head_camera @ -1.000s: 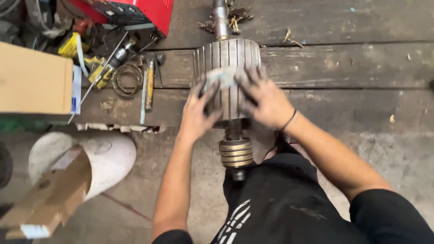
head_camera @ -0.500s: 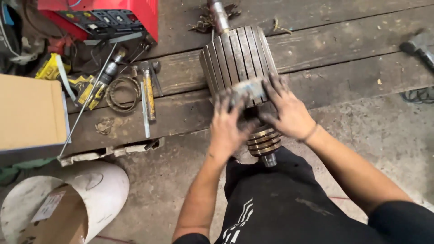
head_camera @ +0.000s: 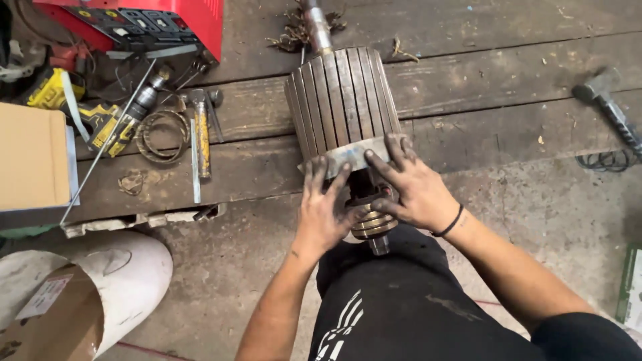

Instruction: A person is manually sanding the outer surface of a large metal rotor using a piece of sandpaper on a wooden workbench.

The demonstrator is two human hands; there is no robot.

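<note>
over the last second the slotted steel rotor (head_camera: pixel 344 100) has come to sit more toward the middle of the view, and both hands have slid from the middle of its drum down to its near end. a second ago they were spread over the ribbed side; now they press a grey strip of sheet (head_camera: pixel 348 157) across the drum's lower rim. judging from that, the work has moved from handling the drum as a whole to fitting or holding this strip at its end.

the rotor lies on dark wooden planks (head_camera: pixel 501 87), shaft pointing away, with its ringed copper-coloured end (head_camera: pixel 372 224) reaching past the near edge of the planks, over the concrete floor (head_camera: pixel 221 267).

the left hand (head_camera: pixel 324 207) is laid flat, fingers spread, fingertips on the strip's left part. the right hand (head_camera: pixel 411 184) is also flat and splayed, fingers on the strip's right part, thumb reaching toward the ringed end. neither hand is closed around anything; they lie just beside each other, both grimy.

toward the left edge of the planks lie a yellow drill (head_camera: pixel 100 120), a wire coil (head_camera: pixel 162 137) and a cardboard box (head_camera: pixel 33 157); a hammer (head_camera: pixel 612 107) lies toward the right edge.
</note>
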